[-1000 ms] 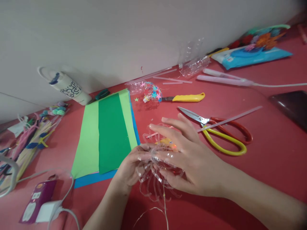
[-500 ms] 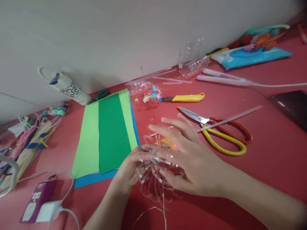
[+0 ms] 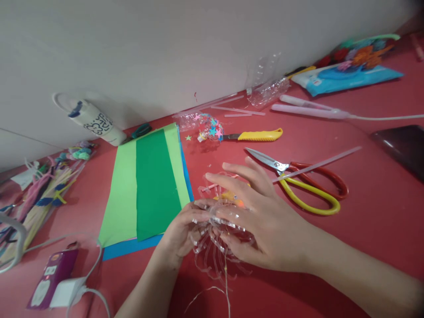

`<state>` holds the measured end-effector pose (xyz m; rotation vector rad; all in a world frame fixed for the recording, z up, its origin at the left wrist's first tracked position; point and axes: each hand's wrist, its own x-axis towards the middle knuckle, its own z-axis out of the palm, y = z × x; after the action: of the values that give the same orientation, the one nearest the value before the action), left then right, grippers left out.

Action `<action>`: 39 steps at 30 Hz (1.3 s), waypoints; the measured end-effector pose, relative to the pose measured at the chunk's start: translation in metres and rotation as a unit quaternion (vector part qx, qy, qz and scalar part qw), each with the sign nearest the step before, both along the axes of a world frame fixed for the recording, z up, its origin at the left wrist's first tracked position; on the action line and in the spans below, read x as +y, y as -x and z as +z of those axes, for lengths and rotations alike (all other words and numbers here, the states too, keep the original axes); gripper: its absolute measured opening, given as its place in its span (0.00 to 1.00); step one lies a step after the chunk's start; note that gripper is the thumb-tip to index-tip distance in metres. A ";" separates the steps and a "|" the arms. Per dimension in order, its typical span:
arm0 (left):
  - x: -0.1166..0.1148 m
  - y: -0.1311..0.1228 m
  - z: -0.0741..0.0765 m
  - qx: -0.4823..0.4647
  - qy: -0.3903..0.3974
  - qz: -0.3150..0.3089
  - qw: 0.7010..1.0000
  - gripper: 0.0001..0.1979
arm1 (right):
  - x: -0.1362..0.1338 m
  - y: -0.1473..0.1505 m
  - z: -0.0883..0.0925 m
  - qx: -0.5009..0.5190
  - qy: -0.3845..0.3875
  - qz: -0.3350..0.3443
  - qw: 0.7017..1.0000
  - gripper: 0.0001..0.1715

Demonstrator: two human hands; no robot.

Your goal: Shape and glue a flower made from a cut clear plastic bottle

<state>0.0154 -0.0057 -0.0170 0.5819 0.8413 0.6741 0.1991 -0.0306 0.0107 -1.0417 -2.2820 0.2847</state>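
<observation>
Wire shifting slightly since a second ago, left hand and right hand are clamping the plastic piece between them, its strips trailing toward the person.

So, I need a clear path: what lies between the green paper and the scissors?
In the head view, the left hand grips a cut plastic piece there, and the right hand lies spread over it.

2 hands seen: left hand, right hand, both bare. Behind the fingers, wrists and forearms ran uncovered to frame edge. Fingernails were short, rounded.
</observation>
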 end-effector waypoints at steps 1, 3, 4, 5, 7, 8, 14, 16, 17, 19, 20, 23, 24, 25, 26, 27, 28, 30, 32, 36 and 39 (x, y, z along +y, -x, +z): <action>0.000 0.000 0.000 -0.003 0.000 -0.003 1.000 0.09 | 0.000 0.000 0.000 -0.001 0.001 0.000 1.000 0.12; 0.001 0.000 -0.001 -0.005 -0.004 -0.006 1.000 0.10 | 0.001 0.000 0.000 -0.003 0.001 0.000 1.000 0.12; 0.001 0.000 0.000 -0.005 -0.006 -0.007 1.000 0.10 | 0.001 0.000 0.000 -0.003 0.001 -0.001 1.000 0.12; 0.001 0.000 0.000 -0.006 -0.009 -0.009 1.000 0.10 | 0.000 -0.001 0.000 -0.003 0.001 -0.001 1.000 0.12; 0.001 0.000 0.000 -0.004 -0.009 -0.010 1.000 0.11 | 0.000 -0.001 0.000 -0.003 0.003 -0.001 1.000 0.12; 0.001 0.000 0.000 -0.001 -0.007 -0.010 1.000 0.11 | 0.000 -0.001 0.000 -0.003 0.004 -0.001 1.000 0.12; 0.002 0.001 -0.002 -0.012 -0.010 -0.010 1.000 0.11 | -0.001 0.000 0.000 -0.004 0.006 0.000 1.000 0.12; 0.002 0.001 -0.003 -0.015 -0.010 -0.012 1.000 0.10 | 0.000 0.000 0.000 -0.003 0.002 0.000 1.000 0.12; 0.002 0.001 -0.003 -0.015 -0.009 -0.015 1.000 0.10 | 0.000 0.000 -0.001 -0.003 0.000 0.000 1.000 0.12; 0.002 0.001 -0.004 -0.015 -0.006 -0.018 1.000 0.10 | 0.000 0.000 -0.001 -0.001 -0.002 -0.002 1.000 0.12; 0.001 0.002 -0.004 -0.017 -0.006 -0.017 1.000 0.10 | 0.001 0.000 -0.001 0.001 -0.001 -0.003 1.000 0.12; 0.000 0.002 -0.004 -0.023 -0.006 -0.011 1.000 0.08 | 0.002 0.000 -0.002 0.010 0.004 -0.001 1.000 0.11; 0.000 0.002 -0.004 -0.025 -0.006 -0.009 1.000 0.08 | 0.002 0.000 -0.002 0.017 0.008 0.001 1.000 0.11; 0.000 0.002 -0.004 -0.027 -0.006 -0.005 1.000 0.07 | 0.002 0.000 -0.002 0.024 0.014 0.004 1.000 0.11; 0.000 0.003 -0.005 -0.028 -0.006 -0.002 1.000 0.06 | 0.003 0.000 -0.002 0.034 0.023 0.005 0.999 0.11; 0.001 0.003 -0.005 -0.029 -0.005 0.000 1.000 0.06 | 0.004 -0.001 -0.002 0.046 0.032 0.005 0.998 0.11; 0.001 0.004 -0.005 -0.033 -0.003 0.000 0.999 0.05 | 0.005 -0.001 -0.003 0.058 0.040 0.004 0.997 0.11; 0.002 0.005 -0.003 -0.052 0.002 -0.007 0.999 0.07 | 0.008 -0.003 -0.005 0.080 0.056 -0.001 0.995 0.10; 0.002 0.006 -0.001 -0.071 0.003 -0.014 0.997 0.10 | 0.011 -0.005 -0.007 0.097 0.069 -0.007 0.993 0.09; 0.001 0.006 0.004 -0.063 -0.031 0.024 0.997 0.14 | 0.015 -0.007 -0.012 0.115 0.077 -0.013 0.990 0.11; -0.001 0.006 0.007 -0.053 -0.054 0.052 0.996 0.12 | 0.015 -0.007 -0.013 0.115 0.061 -0.019 0.991 0.13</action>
<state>0.0096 -0.0066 -0.0096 0.5975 0.7421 0.8422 0.2056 -0.0161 -0.0020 -1.0545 -2.0572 0.5055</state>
